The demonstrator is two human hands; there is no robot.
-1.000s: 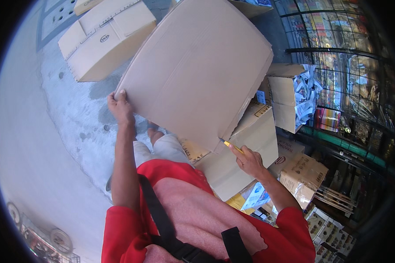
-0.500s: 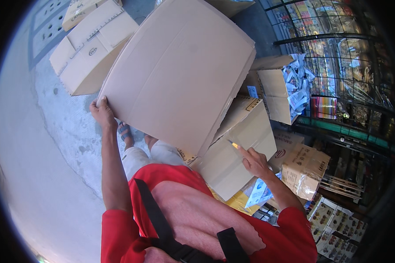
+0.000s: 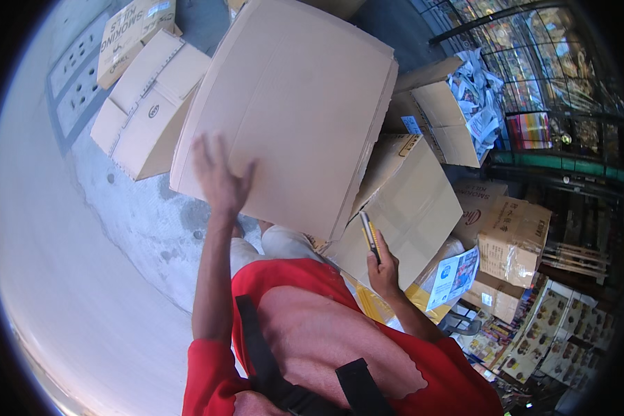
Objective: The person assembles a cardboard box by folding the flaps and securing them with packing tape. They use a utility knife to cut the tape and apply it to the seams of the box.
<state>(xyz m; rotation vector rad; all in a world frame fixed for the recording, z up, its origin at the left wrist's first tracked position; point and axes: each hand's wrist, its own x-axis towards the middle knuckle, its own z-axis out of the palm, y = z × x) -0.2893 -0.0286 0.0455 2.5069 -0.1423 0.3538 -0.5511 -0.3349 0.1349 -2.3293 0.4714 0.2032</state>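
Large tan carton centre, brown boxes upper left, perhaps blue label

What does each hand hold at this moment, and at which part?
The right hand grips a yellow and black utility knife by its lower handle end. The left hand is open against the face of the large cardboard box, gripping nothing.

Me: red short-sleeved shirt, sleeves ending above the elbows, forearms bare. Black strap runs diagonally across the chest from my left shoulder, joining a wider black band low on the front. Light-coloured shorts below. Left hand and right hand bare, no gloves, fingers uncovered.
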